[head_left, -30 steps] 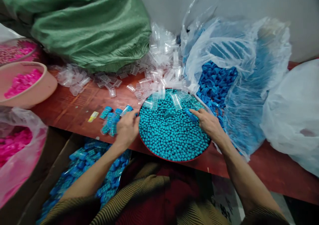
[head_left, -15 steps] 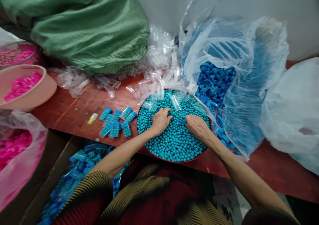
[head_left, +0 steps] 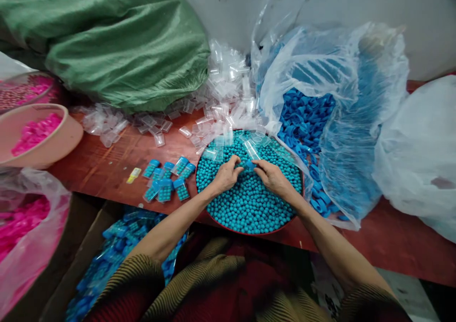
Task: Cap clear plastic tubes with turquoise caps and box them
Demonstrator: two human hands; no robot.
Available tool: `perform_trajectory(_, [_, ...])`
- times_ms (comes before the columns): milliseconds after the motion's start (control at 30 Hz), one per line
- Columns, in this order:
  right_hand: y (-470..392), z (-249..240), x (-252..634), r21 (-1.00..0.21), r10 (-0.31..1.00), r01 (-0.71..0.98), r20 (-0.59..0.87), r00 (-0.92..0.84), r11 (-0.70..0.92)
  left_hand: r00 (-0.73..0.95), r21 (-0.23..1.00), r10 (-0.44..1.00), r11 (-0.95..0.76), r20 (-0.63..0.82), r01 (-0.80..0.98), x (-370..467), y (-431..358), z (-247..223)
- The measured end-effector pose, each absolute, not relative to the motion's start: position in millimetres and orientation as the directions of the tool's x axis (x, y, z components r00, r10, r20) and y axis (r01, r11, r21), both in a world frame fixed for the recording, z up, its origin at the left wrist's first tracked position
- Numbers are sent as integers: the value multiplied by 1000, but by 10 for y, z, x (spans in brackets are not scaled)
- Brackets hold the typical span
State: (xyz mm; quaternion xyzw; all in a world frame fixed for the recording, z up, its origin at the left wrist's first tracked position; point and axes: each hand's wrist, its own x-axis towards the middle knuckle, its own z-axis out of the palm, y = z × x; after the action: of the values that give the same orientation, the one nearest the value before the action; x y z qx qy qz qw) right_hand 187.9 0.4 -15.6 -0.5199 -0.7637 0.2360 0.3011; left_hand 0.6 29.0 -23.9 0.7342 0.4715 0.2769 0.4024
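Note:
Over a round red tray (head_left: 245, 232) filled with turquoise beads (head_left: 249, 208), my two hands almost meet. My left hand (head_left: 227, 175) is closed in a pinch on a small clear container, mostly hidden by the fingers. My right hand (head_left: 273, 176) pinches a blue cap (head_left: 250, 164) against the container's end. Whether the cap is fully seated cannot be made out. Several empty clear containers (head_left: 251, 149) lie on the beads at the tray's far side. Left of the tray rests a group of capped containers with turquoise beads inside (head_left: 165, 190).
Clear containers (head_left: 228, 84) are heaped behind the tray beside a green sack (head_left: 131, 51). Blue caps (head_left: 306, 120) spill from a plastic bag (head_left: 356, 137) on the right. A pink bowl (head_left: 73, 134) stands left; below it, a box holds filled containers (head_left: 107, 265).
My right hand has moved left with the blue cap, bringing it to the container in my left hand. The left hand has shifted only slightly.

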Motion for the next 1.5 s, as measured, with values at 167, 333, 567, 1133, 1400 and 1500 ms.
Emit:
perform_trajectory(167, [-74,-42,1932,-801,988,578,109,-113,154,417,979,893,103,-168,174,-30,239,-248])
perform_trajectory(333, [-133,26,1759,-860,992,494,122,-37,124,443,979,878,202,-181,0,34,104,-106])
perform_trajectory(567, [-201,156,1880,-615,945,728,96,-313,303,428,958,858,273,-286,91,-56,8,-126])
perform_trajectory(1133, [-277,47,1713,-921,998,388,17,-58,38,487,967,837,242,-248,75,-82,-56,-76])
perform_trajectory(1400, [-339,18,1625,-918,994,385,71,-80,96,392,951,878,308,-276,-21,1,-200,16])
perform_trajectory(1500, [-321,47,1689,-882,975,436,103,-195,181,373,951,884,309,-282,-14,19,-231,23])
